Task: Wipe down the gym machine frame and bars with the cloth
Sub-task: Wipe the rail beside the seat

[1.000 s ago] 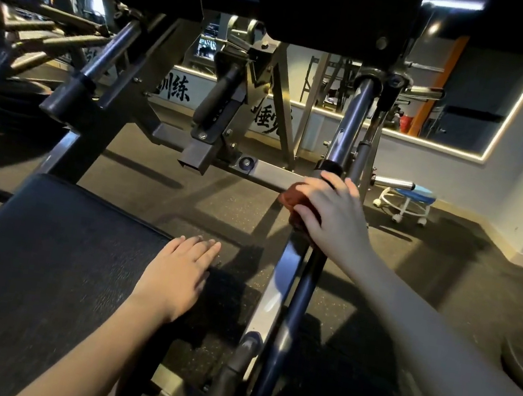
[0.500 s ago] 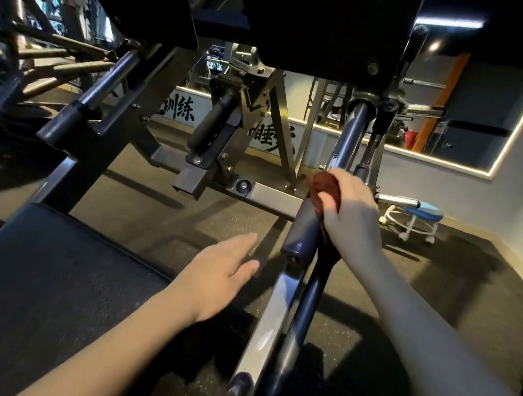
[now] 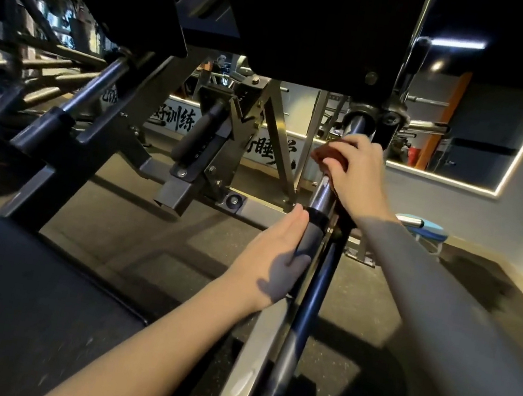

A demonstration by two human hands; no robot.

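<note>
Gym machine frame (image 3: 113, 153): the dark carriage (image 3: 296, 32) hangs overhead; if it slides, both hands are likely in its path.

Chrome bar (image 3: 320, 193): steep and slick.

Black sleeve (image 3: 312, 236) on the bar: pinch risk at its top edge.

Left hand (image 3: 274, 261): flat along the sleeve, fingers straight, touching it.

Right hand (image 3: 356, 175): higher up, fingers curled, clamping the cloth (image 3: 325, 155) against the bar just below the collar (image 3: 361, 111).

The cloth is a small wad. It could slip, and bare knuckles would jam into the collar.
</note>
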